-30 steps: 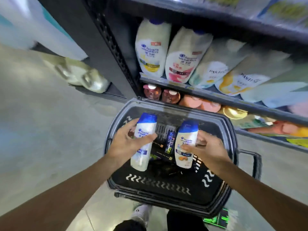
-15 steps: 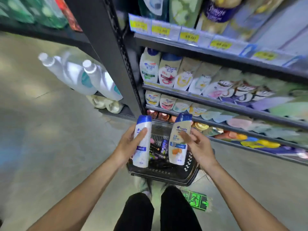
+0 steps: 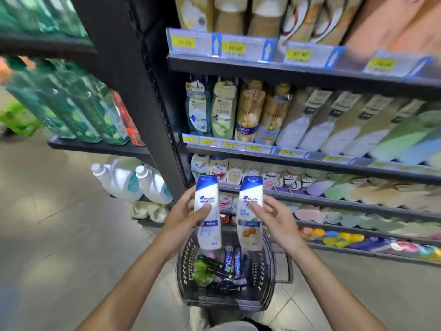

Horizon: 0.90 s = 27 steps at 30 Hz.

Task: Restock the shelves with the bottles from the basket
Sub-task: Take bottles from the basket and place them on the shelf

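Tall black metal shelf unit fills the upper frame, w/ rows of shampoo bottles behind yellow price tags. To its left, a lower shelf w/ green bottles, and below them big white plastic jugs near the grey tiled floor. Dark plastic shopping basket sits on the floor below the hands, w/ small dark blue and green packs inside, blurred.

Left hand is clamped round a white shampoo bottle w/ blue cap and blue label band, thumb across the front, fingers behind. Right hand grips a second white shampoo bottle w/ blue cap and orange picture on the label, thumb on the front, fingers round the right edge. Both bottles upright, caps up, side by side but apart, held above the basket and in front of the lower shelves, approx level w/ the row of similar white bottles.
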Available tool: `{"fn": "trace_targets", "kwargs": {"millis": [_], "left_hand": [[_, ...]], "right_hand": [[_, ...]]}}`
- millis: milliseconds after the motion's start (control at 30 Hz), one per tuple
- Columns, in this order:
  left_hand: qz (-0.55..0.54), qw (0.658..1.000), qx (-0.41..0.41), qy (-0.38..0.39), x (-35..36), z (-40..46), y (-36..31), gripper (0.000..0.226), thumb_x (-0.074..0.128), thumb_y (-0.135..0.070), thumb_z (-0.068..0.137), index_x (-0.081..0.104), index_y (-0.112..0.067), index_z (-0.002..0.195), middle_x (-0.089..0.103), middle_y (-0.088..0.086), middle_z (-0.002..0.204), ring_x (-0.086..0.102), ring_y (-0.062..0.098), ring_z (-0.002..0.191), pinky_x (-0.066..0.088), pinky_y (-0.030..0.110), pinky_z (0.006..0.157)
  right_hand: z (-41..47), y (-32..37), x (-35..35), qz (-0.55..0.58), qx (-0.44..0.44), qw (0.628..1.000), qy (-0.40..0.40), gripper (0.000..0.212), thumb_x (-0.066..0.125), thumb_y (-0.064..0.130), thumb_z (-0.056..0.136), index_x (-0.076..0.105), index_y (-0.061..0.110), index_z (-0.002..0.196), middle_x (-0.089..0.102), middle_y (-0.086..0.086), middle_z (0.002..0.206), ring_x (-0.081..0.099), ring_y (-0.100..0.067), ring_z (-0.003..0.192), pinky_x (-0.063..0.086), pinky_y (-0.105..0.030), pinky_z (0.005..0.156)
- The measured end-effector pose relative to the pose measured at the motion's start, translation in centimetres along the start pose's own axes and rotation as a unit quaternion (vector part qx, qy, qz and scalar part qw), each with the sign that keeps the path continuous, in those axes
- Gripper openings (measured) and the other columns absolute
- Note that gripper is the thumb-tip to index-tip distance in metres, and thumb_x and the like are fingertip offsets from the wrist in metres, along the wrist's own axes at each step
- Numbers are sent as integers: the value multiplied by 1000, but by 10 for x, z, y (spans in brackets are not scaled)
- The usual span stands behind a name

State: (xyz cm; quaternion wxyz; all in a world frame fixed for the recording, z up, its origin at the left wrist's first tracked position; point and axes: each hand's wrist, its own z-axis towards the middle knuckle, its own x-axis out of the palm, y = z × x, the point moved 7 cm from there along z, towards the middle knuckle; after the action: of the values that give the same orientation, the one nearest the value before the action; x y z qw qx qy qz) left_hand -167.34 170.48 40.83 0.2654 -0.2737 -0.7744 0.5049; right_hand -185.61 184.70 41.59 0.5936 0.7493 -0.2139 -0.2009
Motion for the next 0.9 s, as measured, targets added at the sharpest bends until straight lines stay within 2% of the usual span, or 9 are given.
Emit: {"fn": "trace_targets", "kwargs": {"millis": [100,233,300,433,533,667,833,900], "left_hand": [[2,999,42,-1,9,0,-44,47,70,-10,92,54,-22,134,72,5,124,71,28,110,60,44,87],[24,992,126,-9,19,2,-114,52,84,-18,81,60,-17,127,72,10,123,70,27,112,58,45,91],[44,985,167,0,26,-1,-153,50,81,-24,80,62,-16,125,73,9,121,69,29,113,58,44,88],[70,969,238,15,40,-11,-226,45,81,-33,80,66,-22,121,70,10,122,66,35,106,52,62,92],[92,953,288,20,53,-18,-278,44,82,-31,82,65,-21,122,72,6,121,69,29,110,56,48,91],[115,932,342,32,70,-26,-338,39,74,-14,89,62,-15,126,72,6,122,72,25,108,58,30,85],[160,899,405,41,93,-39,-409,47,77,-22,89,58,-24,132,69,1,127,69,21,114,55,37,94],[165,888,427,44,103,-44,-435,47,74,-18,89,57,-22,133,70,2,126,70,20,112,55,36,95]], "right_hand": [[4,43,-3,0,-38,999,-6,33,69,29,87,68,19,118,76,6,111,72,-11,104,57,-22,85],[14,107,-13,-3,-99,995,-19,21,69,18,91,71,19,112,78,7,105,73,-11,100,55,-18,79],[16,144,-19,-19,-133,991,-19,19,69,23,90,71,25,109,78,11,104,72,-5,98,53,-17,79],[15,217,-31,-21,-205,978,-20,23,69,30,83,72,27,106,78,12,101,71,-1,93,53,-15,78],[13,263,-45,-6,-257,966,-27,25,70,25,82,73,21,106,79,7,101,71,-4,91,55,-18,79],[7,319,-66,-28,-317,948,-31,33,69,28,84,70,16,115,77,5,109,72,-9,103,55,-19,84],[5,379,-90,-64,-369,927,-29,34,69,29,86,69,14,116,75,-1,115,70,-21,111,55,-42,96],[2,402,-96,-69,-386,920,-27,32,70,30,85,71,16,114,75,-1,115,70,-21,110,54,-44,97]]}}
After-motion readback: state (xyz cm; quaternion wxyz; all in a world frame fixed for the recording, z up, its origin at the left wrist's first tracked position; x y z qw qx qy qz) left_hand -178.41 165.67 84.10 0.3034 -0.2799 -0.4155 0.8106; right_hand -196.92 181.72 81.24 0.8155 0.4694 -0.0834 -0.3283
